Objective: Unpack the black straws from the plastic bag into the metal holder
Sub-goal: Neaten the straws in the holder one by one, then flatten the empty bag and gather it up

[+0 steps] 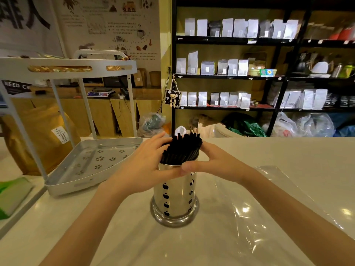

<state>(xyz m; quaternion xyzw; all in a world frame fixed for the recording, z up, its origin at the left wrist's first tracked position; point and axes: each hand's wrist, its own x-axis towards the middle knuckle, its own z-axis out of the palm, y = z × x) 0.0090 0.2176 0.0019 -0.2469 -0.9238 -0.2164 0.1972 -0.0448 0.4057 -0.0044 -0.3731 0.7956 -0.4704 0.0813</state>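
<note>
The bundle of black plastic straws (181, 150) stands in the perforated cylindrical metal holder (175, 196) at the tabletop's (288, 154) centre. Both hands, left (143, 166) at nine o'clock, right (215, 163) at three, cup loosely around the tops, likely to gather and level them. The emptied clear plastic bag (269, 204) lies at four o'clock.

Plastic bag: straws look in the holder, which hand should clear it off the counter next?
Right, probably. The plastic bag lies flat beside the right hand, on that side of the metal holder. The left hand would have to cross the black straws.
</note>
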